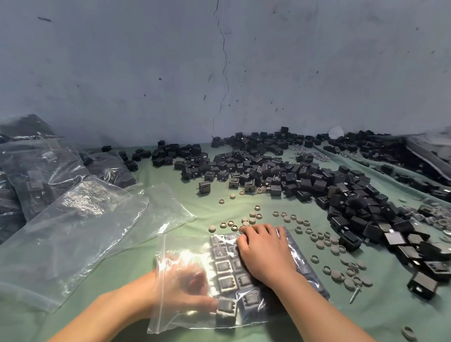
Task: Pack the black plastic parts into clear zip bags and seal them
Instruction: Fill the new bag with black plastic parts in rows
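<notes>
Seen through glare and creased film, the left hand (185, 283) sits inside the mouth of a clear plastic zip bag (169, 320). It is blurred, with fingertips at a square black plastic part (226, 307) in the nearest row. It cannot be told whether the fingers pinch that part or only touch it. The right hand (264, 252) lies flat and released on top of the bag, pressing down and covering much of the packed black plastic parts (226, 284) ranged in rows beneath. How many rows run under the palm is hidden.

The bag rests on a pale green cloth (368, 330) directly in front of the person, its open zip edge toward the left hand and its far end under the right fingertips. Both forearms are cut off by the bottom edge.

To the left, empty clear zip bags (79, 227) lie overlapped. Behind them are filled bags of dark parts (38, 164), their contents dim behind reflections and partly cropped by the frame. A loose heap of black plastic parts (299, 176) spreads across the far and right side of the cloth, well apart from the left hand and running out of view at right. Small grey round caps and rings (346, 272) are scattered just beside the right hand, with a lone metal screw (355, 294) near them. A cracked grey wall (147, 56) closes the scene.
</notes>
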Motion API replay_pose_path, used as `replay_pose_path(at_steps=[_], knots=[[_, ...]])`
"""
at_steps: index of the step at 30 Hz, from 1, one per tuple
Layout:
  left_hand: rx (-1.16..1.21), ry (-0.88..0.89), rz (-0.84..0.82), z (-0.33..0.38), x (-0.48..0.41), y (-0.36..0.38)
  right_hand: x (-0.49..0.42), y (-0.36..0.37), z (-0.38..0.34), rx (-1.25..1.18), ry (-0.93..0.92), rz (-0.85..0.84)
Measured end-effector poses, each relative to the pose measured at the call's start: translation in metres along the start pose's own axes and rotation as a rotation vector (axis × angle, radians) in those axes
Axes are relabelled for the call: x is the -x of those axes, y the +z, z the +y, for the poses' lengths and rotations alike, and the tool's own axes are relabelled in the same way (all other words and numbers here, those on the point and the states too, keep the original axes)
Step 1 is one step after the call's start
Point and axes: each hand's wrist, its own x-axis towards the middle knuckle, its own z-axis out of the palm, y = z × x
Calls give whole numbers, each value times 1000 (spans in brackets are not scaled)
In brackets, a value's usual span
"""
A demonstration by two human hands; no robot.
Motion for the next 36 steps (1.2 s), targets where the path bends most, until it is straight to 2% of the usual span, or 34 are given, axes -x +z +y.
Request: replay_pose_path(at_steps=[4,10,13,17,20,25,28,32,36], knots=[[-205,228,298,5,6,6,-1,0,0,-80,11,11],[-180,35,378,-48,26,-4,-15,-27,-1,-587,172,-28],[-19,-23,606,-62,27,-29,-23,-42,-4,-550,159,4],[76,-106,724,-56,9,-50,-38,-54,-15,-524,94,67],[105,-88,714,-41,-36,-57,-60,-54,-17,-384,8,81],[-113,-130,599,-34,-124,-62,-116,-47,-15,-139,-60,68],[-270,-231,513,-47,-173,-65,-156,-39,-5,-68,-104,68],[-337,-360,361,-74,-233,-86,-208,-29,4,116,-139,57],[-319,-354,252,-98,-281,-106,-246,-14,5,236,-219,-34]])
